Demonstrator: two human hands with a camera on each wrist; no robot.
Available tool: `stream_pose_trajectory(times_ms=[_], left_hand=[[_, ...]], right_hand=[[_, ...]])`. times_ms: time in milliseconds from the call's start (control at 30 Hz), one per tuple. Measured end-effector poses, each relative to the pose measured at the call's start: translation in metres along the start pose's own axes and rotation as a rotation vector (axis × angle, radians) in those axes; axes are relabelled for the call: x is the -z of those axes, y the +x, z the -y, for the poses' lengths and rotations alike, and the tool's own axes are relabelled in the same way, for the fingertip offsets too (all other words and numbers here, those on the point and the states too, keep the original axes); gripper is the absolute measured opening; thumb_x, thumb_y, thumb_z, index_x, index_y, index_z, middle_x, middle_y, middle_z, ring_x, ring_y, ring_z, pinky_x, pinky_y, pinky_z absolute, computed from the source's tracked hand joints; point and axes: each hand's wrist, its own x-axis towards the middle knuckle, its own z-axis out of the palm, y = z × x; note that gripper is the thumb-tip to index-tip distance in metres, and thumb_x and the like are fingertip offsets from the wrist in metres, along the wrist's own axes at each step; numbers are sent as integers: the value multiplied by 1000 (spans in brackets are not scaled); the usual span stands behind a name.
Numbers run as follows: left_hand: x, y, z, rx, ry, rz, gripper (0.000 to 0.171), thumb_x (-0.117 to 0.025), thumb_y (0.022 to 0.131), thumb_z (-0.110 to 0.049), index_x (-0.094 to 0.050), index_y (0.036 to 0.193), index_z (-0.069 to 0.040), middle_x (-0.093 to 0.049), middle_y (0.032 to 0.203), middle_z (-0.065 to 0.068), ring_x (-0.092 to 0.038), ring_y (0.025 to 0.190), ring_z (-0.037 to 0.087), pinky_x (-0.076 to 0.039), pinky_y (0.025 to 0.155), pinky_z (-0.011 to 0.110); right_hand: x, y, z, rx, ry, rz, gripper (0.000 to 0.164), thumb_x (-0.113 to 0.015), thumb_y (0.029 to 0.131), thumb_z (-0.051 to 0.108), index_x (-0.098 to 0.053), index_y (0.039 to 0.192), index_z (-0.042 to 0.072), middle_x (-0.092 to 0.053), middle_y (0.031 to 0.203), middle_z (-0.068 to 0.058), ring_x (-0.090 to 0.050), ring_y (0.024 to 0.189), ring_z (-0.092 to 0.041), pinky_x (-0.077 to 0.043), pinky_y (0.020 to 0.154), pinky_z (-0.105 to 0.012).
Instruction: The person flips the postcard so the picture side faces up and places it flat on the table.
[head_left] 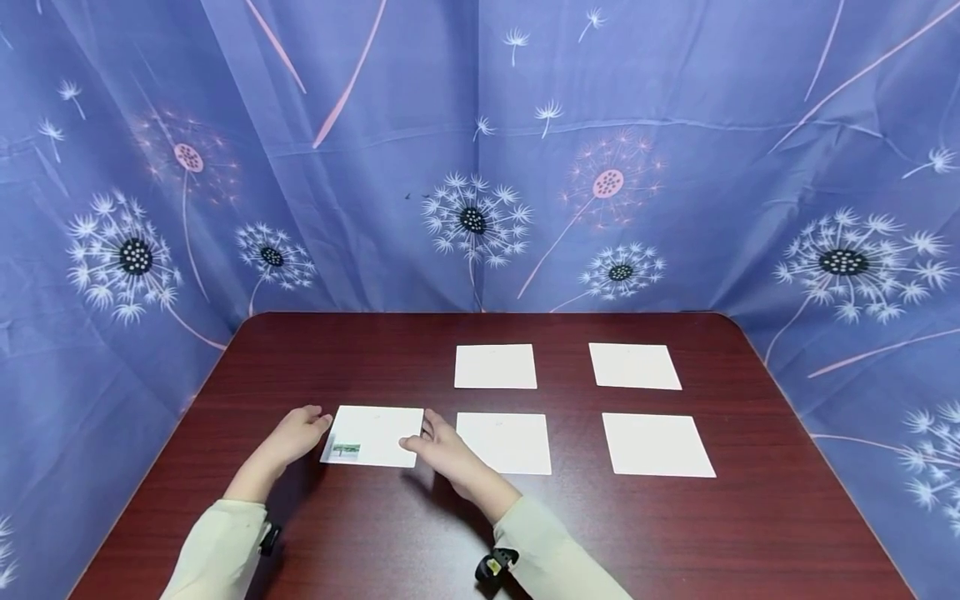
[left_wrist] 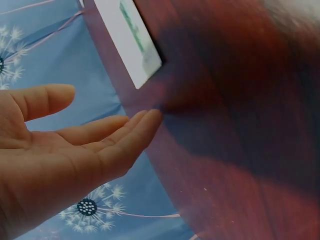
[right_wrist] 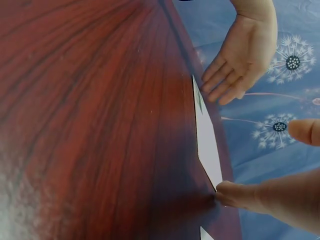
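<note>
A white postcard (head_left: 378,437) with a small green picture in its lower left corner lies between my two hands on the table. My left hand (head_left: 300,433) is beside its left edge; in the left wrist view, that hand (left_wrist: 85,150) has extended fingers, a small gap from the card (left_wrist: 127,42), and nothing in its grasp. At the opposite edge is my right hand (head_left: 442,450). Seen from the right wrist, its fingertips (right_wrist: 230,192) touch the card's corner (right_wrist: 207,140), while the thumb (right_wrist: 305,132) stands away from it.
Several more white cards lie in two rows to the right: an upper left card (head_left: 495,367), an upper right one (head_left: 636,367), a lower left one (head_left: 506,444) close beside my right hand, and a lower right one (head_left: 660,446). Blue curtain (head_left: 375,208) borders the dark red table (head_left: 360,542).
</note>
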Motion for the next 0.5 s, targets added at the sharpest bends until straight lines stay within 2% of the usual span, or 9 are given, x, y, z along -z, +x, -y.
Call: stream_pose_trajectory(times_ms=[167,500], left_hand=[[0,1,3,12,-3,-11,46,-39,98,-9,-38,124,29,-43,127,45,-42,121,54,-39,99,57],[-11,0,-3,-54,0,-17,43,-43,97,-8,-43,123,27,-53,118,41,-51,115,50,-42,96,56]], right_hand=[[-2,0,1,-18,49,-8,80,-59,89,18,-14,146,-15,-22,150,-34,-23,140,-42,-24,113,-50],[-7,-2,1,-23,85,-22,80,-59,88,14,-13,145,-17,-18,150,-36,-20,140,-45,-22,113,-51]])
